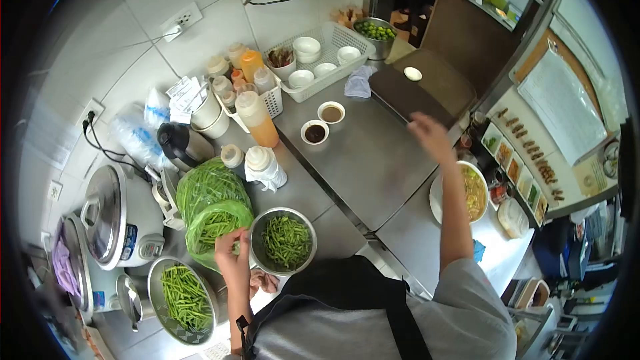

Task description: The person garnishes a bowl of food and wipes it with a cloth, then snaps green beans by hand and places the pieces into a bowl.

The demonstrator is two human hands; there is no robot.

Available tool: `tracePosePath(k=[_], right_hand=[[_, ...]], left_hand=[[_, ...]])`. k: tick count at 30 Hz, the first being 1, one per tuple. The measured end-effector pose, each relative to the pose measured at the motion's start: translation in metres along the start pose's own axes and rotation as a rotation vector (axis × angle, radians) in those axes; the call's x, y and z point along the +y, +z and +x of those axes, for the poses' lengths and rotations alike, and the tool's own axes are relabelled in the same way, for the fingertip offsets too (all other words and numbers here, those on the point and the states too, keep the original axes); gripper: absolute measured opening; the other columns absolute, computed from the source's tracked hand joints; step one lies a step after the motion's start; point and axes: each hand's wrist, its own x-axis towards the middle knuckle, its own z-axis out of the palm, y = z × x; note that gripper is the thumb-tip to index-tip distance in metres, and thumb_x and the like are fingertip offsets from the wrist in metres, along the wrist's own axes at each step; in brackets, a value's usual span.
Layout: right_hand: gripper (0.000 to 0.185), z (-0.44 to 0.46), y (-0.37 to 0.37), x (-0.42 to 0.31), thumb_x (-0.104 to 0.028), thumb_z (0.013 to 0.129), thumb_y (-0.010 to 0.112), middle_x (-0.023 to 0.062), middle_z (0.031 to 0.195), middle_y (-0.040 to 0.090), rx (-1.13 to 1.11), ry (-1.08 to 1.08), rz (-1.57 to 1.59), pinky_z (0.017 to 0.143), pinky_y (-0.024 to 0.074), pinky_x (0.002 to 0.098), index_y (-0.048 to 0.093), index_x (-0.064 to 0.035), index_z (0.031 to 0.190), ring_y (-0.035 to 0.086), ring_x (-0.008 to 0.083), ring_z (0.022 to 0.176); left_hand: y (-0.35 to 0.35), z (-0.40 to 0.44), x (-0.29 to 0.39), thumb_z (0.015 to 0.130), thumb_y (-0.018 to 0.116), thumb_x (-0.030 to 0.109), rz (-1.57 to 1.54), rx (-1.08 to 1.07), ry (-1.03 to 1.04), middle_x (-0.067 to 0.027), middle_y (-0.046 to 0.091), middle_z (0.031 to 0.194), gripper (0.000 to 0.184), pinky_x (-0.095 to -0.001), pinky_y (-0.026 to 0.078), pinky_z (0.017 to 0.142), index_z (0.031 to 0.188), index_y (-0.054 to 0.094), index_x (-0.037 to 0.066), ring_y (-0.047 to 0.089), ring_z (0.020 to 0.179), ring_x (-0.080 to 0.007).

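Observation:
My left hand (233, 251) is between a clear green plastic bag (208, 190) of green beans and a steel bowl (312, 243) of cut green beans. Its fingers are curled together; what they hold, if anything, is too small to make out. Left of it, a larger steel bowl (212, 312) holds longer cut beans. My right arm stretches forward over the steel counter (373, 167), and my right hand (432, 137) hangs above it with its fingers extended, holding nothing visible. Below that hand, beside my forearm, a bowl of yellowish food (474, 192) stands on the right counter.
Two small sauce cups (331, 113) stand mid-counter. Behind them is a white basket (363, 50) of bowls. Squeeze bottles (257, 120) and a black-topped jug (180, 143) line the left wall. A rice cooker (113, 217) is at far left. A small white bowl (413, 74) sits farther back.

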Motion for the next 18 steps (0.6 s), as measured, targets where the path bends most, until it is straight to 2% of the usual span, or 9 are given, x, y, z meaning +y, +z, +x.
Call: tracePosePath(k=[1, 2, 5, 8, 12, 18], right_hand=[[0.044, -0.017, 0.016, -0.053, -0.042, 0.089, 0.061, 0.0119, 0.116, 0.066, -0.21, -0.019, 0.105, 0.095, 0.0457, 0.0364, 0.065, -0.0083, 0.117, 0.062, 0.0256, 0.109], [0.04, -0.034, 0.037, -0.09, -0.039, 0.093, 0.058, 0.0085, 0.116, 0.066, -0.376, -0.103, 0.122, 0.095, 0.0446, 0.0334, 0.064, -0.0094, 0.119, 0.061, 0.0199, 0.109], [0.039, -0.071, 0.101, -0.148, -0.035, 0.099, 0.049, 0.0092, 0.108, 0.068, -0.941, -0.283, 0.326, 0.091, 0.0473, 0.0333, 0.064, -0.0031, 0.116, 0.064, 0.0184, 0.101], [0.041, -0.093, 0.139, -0.18, -0.033, 0.101, 0.046, 0.0108, 0.102, 0.069, -1.196, -0.181, 0.59, 0.087, 0.0493, 0.0321, 0.065, 0.003, 0.108, 0.064, 0.0177, 0.095], [0.038, -0.117, 0.152, -0.199, -0.034, 0.099, 0.051, 0.0059, 0.079, 0.068, -1.238, -0.297, 0.633, 0.072, 0.0489, 0.0263, 0.068, 0.0005, 0.096, 0.064, 0.0114, 0.076], [0.03, -0.141, 0.152, -0.213, -0.029, 0.097, 0.055, 0.0016, 0.07, 0.062, -1.289, -0.297, 0.513, 0.059, 0.0459, 0.0241, 0.067, -0.0018, 0.092, 0.058, 0.0074, 0.066]], left_hand=[[-0.002, 0.003, 0.013, 0.085, 0.067, 0.011, 0.172, -0.017, 0.136, -0.0103, 0.064, 0.079, 0.012, -0.0331, 0.044, 0.071, 0.092, 0.071, 0.002, 0.055, 0.072, -0.0228], [0.0, 0.004, 0.026, 0.079, 0.07, 0.011, 0.19, -0.026, 0.171, -0.0111, 0.061, 0.078, 0.013, -0.0376, 0.042, 0.071, 0.09, 0.073, 0.006, 0.052, 0.076, -0.0293], [-0.003, 0.005, 0.043, 0.075, 0.073, 0.009, 0.245, -0.059, 0.37, -0.009, 0.062, 0.087, 0.016, -0.0374, 0.044, 0.072, 0.091, 0.074, 0.01, 0.053, 0.079, -0.0281], [-0.013, 0.0, 0.05, 0.074, 0.073, 0.012, 0.252, -0.044, 0.364, -0.0054, 0.059, 0.09, 0.018, -0.0356, 0.044, 0.071, 0.092, 0.074, 0.015, 0.052, 0.08, -0.0252], [-0.027, -0.014, 0.042, 0.073, 0.074, 0.013, 0.251, -0.001, 0.379, -0.0019, 0.058, 0.09, 0.019, -0.0342, 0.044, 0.071, 0.091, 0.075, 0.018, 0.051, 0.081, -0.0233], [-0.038, -0.028, 0.037, 0.072, 0.074, 0.016, 0.255, -0.007, 0.405, 0.0002, 0.057, 0.093, 0.018, -0.0329, 0.046, 0.071, 0.089, 0.075, 0.019, 0.05, 0.081, -0.0226]])
